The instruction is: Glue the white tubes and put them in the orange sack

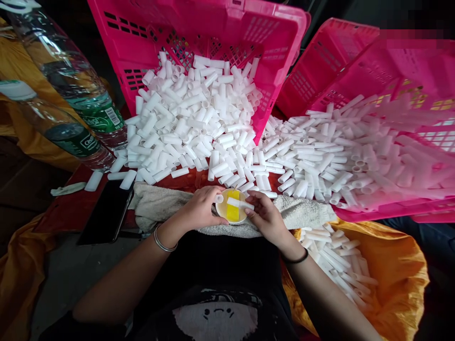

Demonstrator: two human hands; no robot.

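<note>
My left hand (201,208) is closed, with a short white plastic tube (219,199) between thumb and fingers, its open end facing the dish. My right hand (266,219) pinches the end of another white plastic tube (240,204), which lies nearly level above a small round dish (221,209). Under that tube a yellow strip (233,214) runs across the dish; I cannot make out whether it is solid or wet. The dish rests on a folded grey towel (302,211) along the table's front edge.
Loose white tubes (192,113) spill from a tipped pink crate (280,57). More tubes lie in another pink crate (330,57) at right. An orange sack (398,265) with tubes stands low right. Two water bottles (103,113) and a black phone (104,213) are at left.
</note>
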